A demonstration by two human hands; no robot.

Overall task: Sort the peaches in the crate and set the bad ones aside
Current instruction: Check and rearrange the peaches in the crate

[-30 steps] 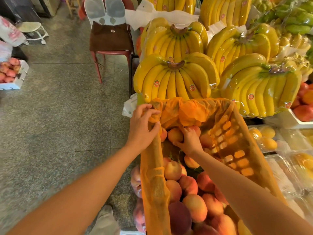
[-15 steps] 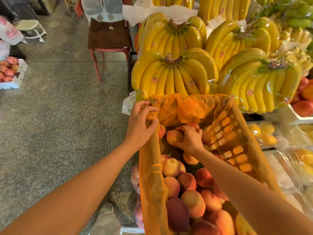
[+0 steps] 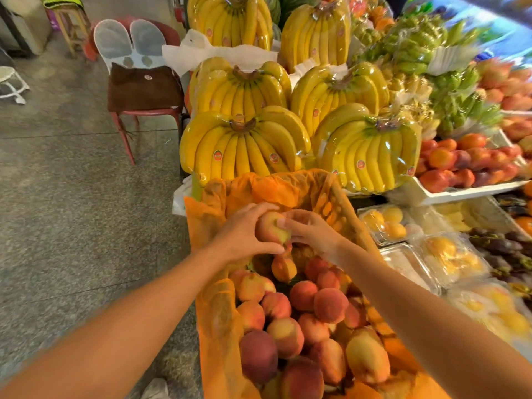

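**Two hands on one peach above the crate**

A red chair (image 3: 144,90) stands on the floor at far left. The left hand (image 3: 240,236) cups a peach (image 3: 272,227), fingers curled round its left side. The right hand (image 3: 315,233) grips the same peach from the right. It is held over the far end of the orange-lined crate (image 3: 214,326), above the other peaches (image 3: 302,315). Clear fruit boxes (image 3: 431,254) lie to the right.

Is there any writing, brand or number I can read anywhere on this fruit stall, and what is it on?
No text here can be read.
Oval stickers on the bananas: too small and blurred to read.
Round badge on the brown cushion: too small to read.
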